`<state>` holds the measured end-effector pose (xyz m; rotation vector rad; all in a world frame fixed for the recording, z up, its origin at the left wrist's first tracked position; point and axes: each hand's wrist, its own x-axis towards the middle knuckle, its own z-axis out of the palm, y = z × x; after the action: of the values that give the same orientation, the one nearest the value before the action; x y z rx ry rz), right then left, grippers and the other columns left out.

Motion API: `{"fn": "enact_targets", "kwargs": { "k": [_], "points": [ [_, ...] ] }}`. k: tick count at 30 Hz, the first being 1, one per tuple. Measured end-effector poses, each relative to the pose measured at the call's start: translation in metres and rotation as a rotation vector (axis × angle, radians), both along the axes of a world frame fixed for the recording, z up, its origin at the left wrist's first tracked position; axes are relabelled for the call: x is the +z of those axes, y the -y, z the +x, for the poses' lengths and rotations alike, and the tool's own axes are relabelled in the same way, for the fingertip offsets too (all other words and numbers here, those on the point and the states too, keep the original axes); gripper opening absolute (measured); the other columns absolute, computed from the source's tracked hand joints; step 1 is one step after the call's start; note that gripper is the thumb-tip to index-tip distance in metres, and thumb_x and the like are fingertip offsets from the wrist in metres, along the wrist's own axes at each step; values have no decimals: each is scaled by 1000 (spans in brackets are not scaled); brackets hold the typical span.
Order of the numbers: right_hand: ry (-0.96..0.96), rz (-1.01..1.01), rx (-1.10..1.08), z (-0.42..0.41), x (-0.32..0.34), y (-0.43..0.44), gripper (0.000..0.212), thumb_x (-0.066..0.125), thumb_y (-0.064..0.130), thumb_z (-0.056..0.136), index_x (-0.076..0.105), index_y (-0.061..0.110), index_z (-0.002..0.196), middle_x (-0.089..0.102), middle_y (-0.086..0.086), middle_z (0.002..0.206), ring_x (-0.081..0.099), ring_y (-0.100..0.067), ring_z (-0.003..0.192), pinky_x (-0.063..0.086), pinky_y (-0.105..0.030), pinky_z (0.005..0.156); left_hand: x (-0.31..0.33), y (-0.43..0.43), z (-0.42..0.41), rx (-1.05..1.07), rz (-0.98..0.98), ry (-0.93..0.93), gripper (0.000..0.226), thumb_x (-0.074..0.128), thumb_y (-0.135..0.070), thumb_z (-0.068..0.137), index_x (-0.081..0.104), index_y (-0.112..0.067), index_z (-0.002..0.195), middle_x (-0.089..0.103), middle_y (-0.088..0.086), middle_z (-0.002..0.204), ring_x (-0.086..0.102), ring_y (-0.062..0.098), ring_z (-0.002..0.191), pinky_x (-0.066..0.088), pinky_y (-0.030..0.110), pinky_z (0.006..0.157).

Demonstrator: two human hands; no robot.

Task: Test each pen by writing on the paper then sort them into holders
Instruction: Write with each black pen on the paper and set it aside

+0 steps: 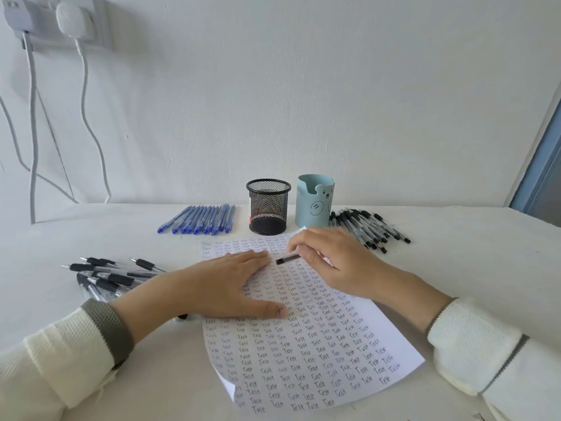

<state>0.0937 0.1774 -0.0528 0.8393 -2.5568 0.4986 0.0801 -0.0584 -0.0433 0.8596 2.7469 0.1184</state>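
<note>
Black pen [287, 258] in right hand [334, 262] (over paper [318, 344]).

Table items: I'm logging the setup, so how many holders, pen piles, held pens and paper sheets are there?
Holders: 2, black mesh holder and blue bear holder
Pen piles: 3, blue pens, right black pens, left black pens
Held pen: 1
Paper sheets: 1
Total: 7

blue pens [200, 219] | black mesh holder [268, 206]; pale-blue bear holder [314, 205]
</note>
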Motion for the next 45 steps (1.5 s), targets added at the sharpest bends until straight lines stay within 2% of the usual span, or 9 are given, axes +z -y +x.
{"fn": "enact_targets", "kwargs": {
  "k": [4, 12, 17, 19, 22, 32, 38, 42, 45],
  "points": [
    [71, 54, -161, 8, 5, -1, 56, 44, 81, 80, 55, 36, 111, 48, 19, 75, 47, 7, 73, 27, -27, 89, 4, 2, 1, 14, 3, 3, 112, 42, -91, 68, 2, -35, 156, 1, -22, 162, 11, 3, 147, 11, 29, 119],
    [110, 7, -174, 4, -3, -2, 54, 45, 78, 71, 53, 36, 104, 44, 16, 59, 49, 4, 60, 30, -29, 97, 6, 1, 3, 26, -13, 1, 112, 40, -92, 67, 2, -36, 156, 2, -22, 161, 11, 3, 147, 14, 33, 119],
    [173, -58, -126, 5, 1, -2, 67, 60, 80, 68, 56, 35, 118, 49, 19, 79, 49, 5, 74, 28, -20, 86, 6, 2, 3, 24, -8, -13, 113, 40, -93, 66, 4, -36, 156, 3, -23, 161, 12, 2, 147, 14, 32, 119],
    [206, 17, -143, 5, 0, -3, 78, 57, 79, 68, 53, 35, 132, 55, 22, 104, 49, 4, 98, 31, -22, 93, 6, 1, 4, 27, -13, -16, 112, 41, -92, 67, 4, -36, 156, 4, -22, 161, 13, 3, 147, 14, 32, 119],
    [132, 161, -237, 1, -5, -5, 64, 49, 76, 80, 60, 35, 129, 57, 20, 128, 44, -3, 119, 29, -31, 106, 7, 1, 5, 33, -24, -12, 112, 41, -92, 67, 4, -36, 156, 3, -22, 161, 13, 3, 147, 15, 31, 118],
    [292, 163, -318, -24, -20, -24, 71, 36, 87, 70, 50, 55, 131, 55, 11, 136, 39, -14, 109, 38, -35, 95, 8, 3, 2, 56, -29, 8, 111, 40, -92, 67, 2, -37, 156, 1, -24, 161, 8, 3, 148, 11, 33, 119],
    [189, 115, -259, -27, -19, -16, 47, 57, 51, 91, 52, 43, 137, 59, -2, 119, 43, -19, 110, 35, -33, 88, 7, 7, -6, 81, -13, -1, 112, 40, -92, 65, 5, -37, 156, 4, -22, 161, 10, 5, 148, 12, 36, 121],
    [-61, -210, -145, -24, -5, -17, 35, 60, 16, 95, 61, 13, 130, 63, 18, 108, 56, -13, 105, 46, -37, 98, 5, 8, -8, 81, -4, -18, 112, 40, -91, 67, 5, -35, 157, 5, -20, 162, 10, 6, 149, 12, 36, 120],
    [-53, -578, -116, -13, 7, -17, 36, 40, 35, 103, 65, 19, 122, 62, 26, 89, 64, -4, 85, 50, -26, 82, 2, 9, -10, 70, 19, -34, 109, 40, -91, 67, 7, -37, 156, 6, -22, 161, 10, 5, 149, 11, 35, 120]
  ]
}}
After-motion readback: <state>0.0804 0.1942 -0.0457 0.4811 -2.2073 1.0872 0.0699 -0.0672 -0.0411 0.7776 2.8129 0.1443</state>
